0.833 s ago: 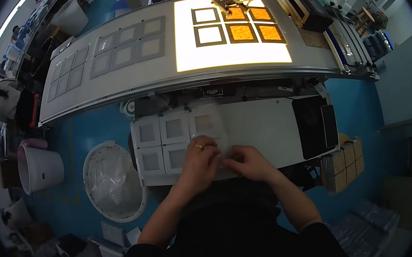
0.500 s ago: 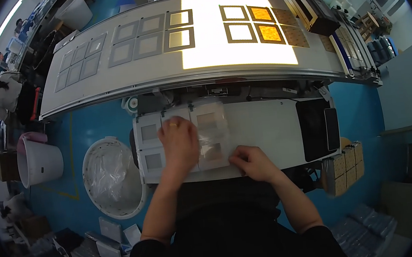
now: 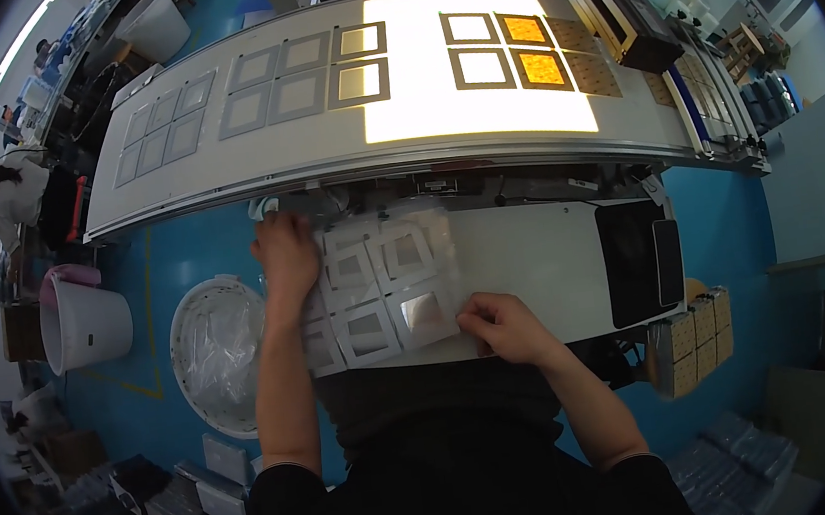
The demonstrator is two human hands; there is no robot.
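In front of me, a sheet of pale square frames (image 3: 363, 329) with grey windows lies under clear plastic film (image 3: 441, 244), tilted on the bench. My left hand (image 3: 284, 261) is at the far left corner of the sheet, fingers curled closed beside a small white roll (image 3: 261, 209). What those fingers grip is hidden. At the sheet's near right edge, my right hand (image 3: 505, 326) pinches the border of the film between thumb and forefinger.
The white bench (image 3: 534, 265) holds a black mat (image 3: 627, 265) and a dark phone-like slab (image 3: 667, 261) at right. Beyond runs a long table (image 3: 223, 177) with square frames and a lit panel. A round white bin (image 3: 221, 348) holds plastic at left. Another person (image 3: 20, 203) works far left.
My left hand has moved left and away from me, off the middle of the sheet to its far left corner. The framed sheet has skewed. My right hand has stayed in place.
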